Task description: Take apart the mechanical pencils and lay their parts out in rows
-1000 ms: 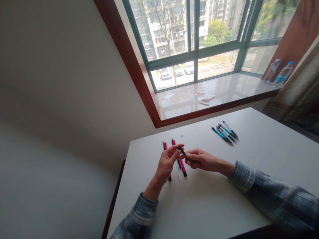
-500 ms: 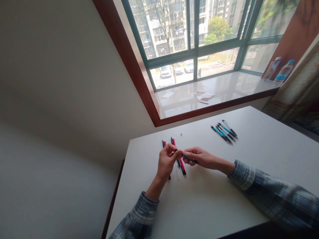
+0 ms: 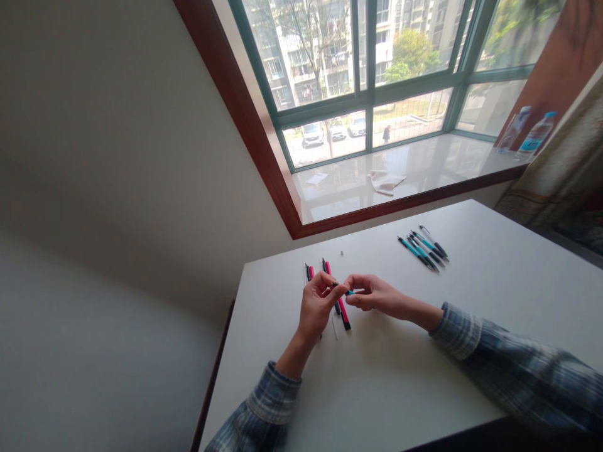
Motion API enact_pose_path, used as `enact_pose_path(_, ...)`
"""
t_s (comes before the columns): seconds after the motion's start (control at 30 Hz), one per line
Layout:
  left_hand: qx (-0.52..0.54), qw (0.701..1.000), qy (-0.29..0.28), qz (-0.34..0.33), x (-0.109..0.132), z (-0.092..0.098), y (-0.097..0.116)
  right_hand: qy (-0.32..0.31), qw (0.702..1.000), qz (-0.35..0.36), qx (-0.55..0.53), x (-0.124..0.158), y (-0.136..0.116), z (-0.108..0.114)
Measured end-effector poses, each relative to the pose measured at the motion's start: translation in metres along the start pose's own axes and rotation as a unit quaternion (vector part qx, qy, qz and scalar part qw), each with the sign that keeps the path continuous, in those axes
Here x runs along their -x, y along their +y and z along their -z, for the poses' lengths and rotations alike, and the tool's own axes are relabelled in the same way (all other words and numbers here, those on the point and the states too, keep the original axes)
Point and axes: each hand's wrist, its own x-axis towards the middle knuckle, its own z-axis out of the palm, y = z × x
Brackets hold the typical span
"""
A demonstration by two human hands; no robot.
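Above the white table (image 3: 405, 376), my left hand (image 3: 320, 304) pinches the dark end of a teal and black pen (image 3: 349, 292) between thumb and forefinger. My right hand (image 3: 377, 295) grips the same pen by its teal part, and its fingers cover most of the barrel. The two hands almost meet at the fingertips. Under and behind my left hand lie pink and black pen parts (image 3: 345, 314), partly hidden by it. A thin clear-white rod (image 3: 335, 328) rests beside them. Another pink and black piece (image 3: 311, 272) shows behind the wrist.
Several teal, white and black pens (image 3: 424, 248) lie side by side at the table's back right. A tiny grey piece (image 3: 342, 253) sits near the back edge. On the window sill are a cloth (image 3: 386, 182) and two plastic bottles (image 3: 537, 135).
My right hand's fingers have shifted their hold on the pen, so less of the teal barrel shows. My left hand stays almost in place, still pinching the pen's end.
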Motion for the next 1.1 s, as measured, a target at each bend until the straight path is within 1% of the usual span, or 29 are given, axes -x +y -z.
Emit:
enact_pose_path(0.17, 0.015, 1.0, -0.008, 0.003, 0.0, 0.003, -0.002, -0.023, 0.999, 0.023, 0.025, -0.001, 0.002, 0.003)
enact_pose_path(0.37, 0.015, 1.0, -0.008, -0.005, 0.0, 0.001, -0.001, -0.009, 0.997, 0.049, 0.056, -0.002, 0.005, 0.007)
enact_pose_path(0.57, 0.003, 1.0, 0.006, -0.005, 0.001, -0.002, 0.003, -0.001, 0.997, 0.07, 0.038, -0.003, 0.003, 0.005)
enact_pose_path(0.77, 0.004, 1.0, 0.011, -0.013, -0.001, -0.002, -0.001, -0.001, 0.998, 0.061, 0.003, -0.005, 0.005, 0.006)
enact_pose_path(0.87, 0.002, 1.0, 0.013, -0.011, -0.001, -0.002, 0.0, -0.001, 0.998, 0.062, 0.012, -0.005, 0.003, 0.006)
enact_pose_path(0.93, 0.012, 1.0, 0.006, -0.01, 0.0, -0.003, 0.002, -0.013, 0.997, 0.066, 0.033, -0.004, -0.001, 0.006)
enact_pose_path(1.03, 0.032, 0.999, -0.014, -0.006, 0.001, -0.005, 0.003, -0.054, 0.993, 0.069, 0.075, -0.003, -0.005, 0.005)
enact_pose_path(1.1, 0.036, 0.999, -0.023, -0.004, 0.002, -0.006, 0.004, -0.069, 0.991, 0.068, 0.096, -0.003, -0.007, 0.005)
